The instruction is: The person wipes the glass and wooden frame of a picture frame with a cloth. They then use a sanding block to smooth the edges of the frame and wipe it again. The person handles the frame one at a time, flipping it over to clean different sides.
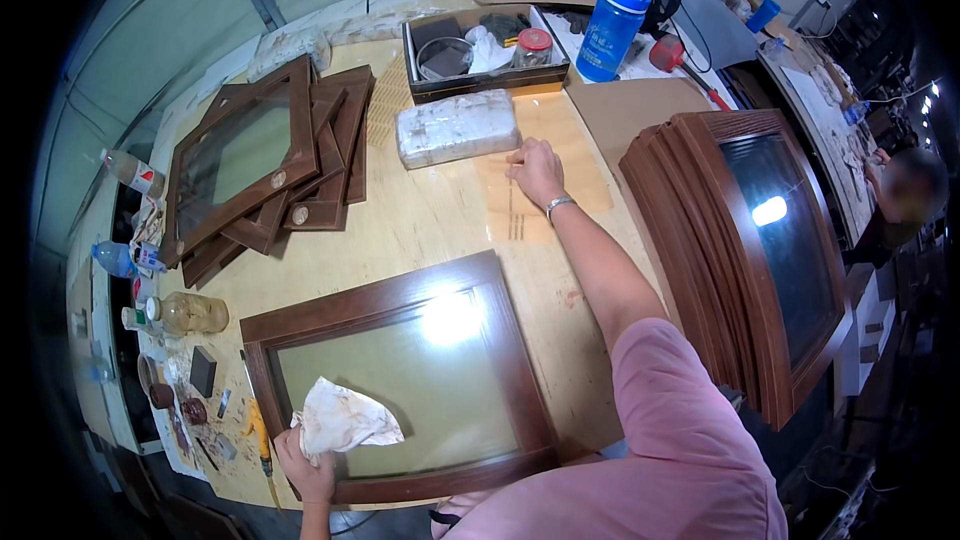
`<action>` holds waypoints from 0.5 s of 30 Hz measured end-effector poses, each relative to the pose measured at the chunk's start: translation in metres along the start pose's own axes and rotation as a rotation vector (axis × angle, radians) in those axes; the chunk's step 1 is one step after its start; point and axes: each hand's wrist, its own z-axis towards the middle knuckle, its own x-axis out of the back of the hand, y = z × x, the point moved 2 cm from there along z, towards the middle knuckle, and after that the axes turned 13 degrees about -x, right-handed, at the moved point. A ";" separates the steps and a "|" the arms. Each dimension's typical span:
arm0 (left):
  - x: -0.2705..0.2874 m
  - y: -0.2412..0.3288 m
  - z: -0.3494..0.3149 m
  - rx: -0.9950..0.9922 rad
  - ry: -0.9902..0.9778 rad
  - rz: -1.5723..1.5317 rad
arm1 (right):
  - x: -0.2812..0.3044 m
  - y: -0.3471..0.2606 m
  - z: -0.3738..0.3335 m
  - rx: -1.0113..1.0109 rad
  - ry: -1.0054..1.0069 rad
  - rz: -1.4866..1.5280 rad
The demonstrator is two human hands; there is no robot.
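grips a crumpled, stained white cloth (pixel 350 420) in the left hand (pixel 305 477), with fingers closed on its lower left end. holds it over the lower left part of a rectangular dark-brown wooden frame with a glass pane (pixel 513 360), laid flat on a pale wooden tabletop (pixel 420 215); cannot tell whether touching the glass. rests the right hand (pixel 541 172) at a flat orange paper sheet (pixel 580 165), with fingers bent and narrow, just beside a white wrapped rectangular block (pixel 460 127); cannot tell whether pinching anything. note a stack of brown glazed frames (pixel 235 155) at far left.
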 end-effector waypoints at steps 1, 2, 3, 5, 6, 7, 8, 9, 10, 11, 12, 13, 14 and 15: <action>0.000 0.000 0.001 0.000 0.000 -0.002 | -0.001 0.002 0.002 0.010 0.002 0.008; 0.000 0.000 0.001 0.000 -0.001 -0.004 | -0.003 0.004 0.005 0.021 0.005 0.016; 0.000 0.000 0.001 -0.001 -0.001 -0.007 | -0.004 0.007 0.006 0.031 0.007 0.024; 0.000 0.000 0.002 -0.004 0.002 0.003 | -0.007 0.007 0.010 -0.001 -0.010 0.039; 0.000 0.000 0.003 -0.006 0.003 0.008 | -0.008 0.007 0.011 -0.017 -0.018 0.046; 0.000 0.000 0.003 -0.003 0.001 0.002 | -0.008 0.004 0.010 -0.039 -0.015 0.038; 0.000 0.000 0.003 0.000 -0.001 -0.006 | -0.008 0.002 0.010 -0.060 -0.012 0.029; 0.001 0.000 0.003 0.002 -0.004 -0.013 | -0.008 0.000 0.010 -0.082 -0.010 0.020; 0.001 0.000 0.003 0.000 -0.003 -0.008 | -0.008 -0.002 0.011 -0.115 -0.030 0.005; 0.001 0.000 0.002 -0.003 -0.003 -0.004 | -0.007 -0.004 0.012 -0.148 -0.052 -0.010; 0.002 0.000 0.002 -0.005 -0.002 0.001 | -0.007 -0.005 0.012 -0.180 -0.073 -0.026; 0.001 0.001 0.003 -0.008 0.001 0.006 | -0.007 -0.004 0.014 -0.162 -0.069 -0.025; 0.001 0.001 0.003 -0.012 0.004 0.011 | -0.010 -0.001 0.015 -0.144 -0.065 -0.024; 0.001 0.002 0.004 -0.014 0.007 0.016 | -0.011 0.002 0.017 -0.125 -0.062 -0.023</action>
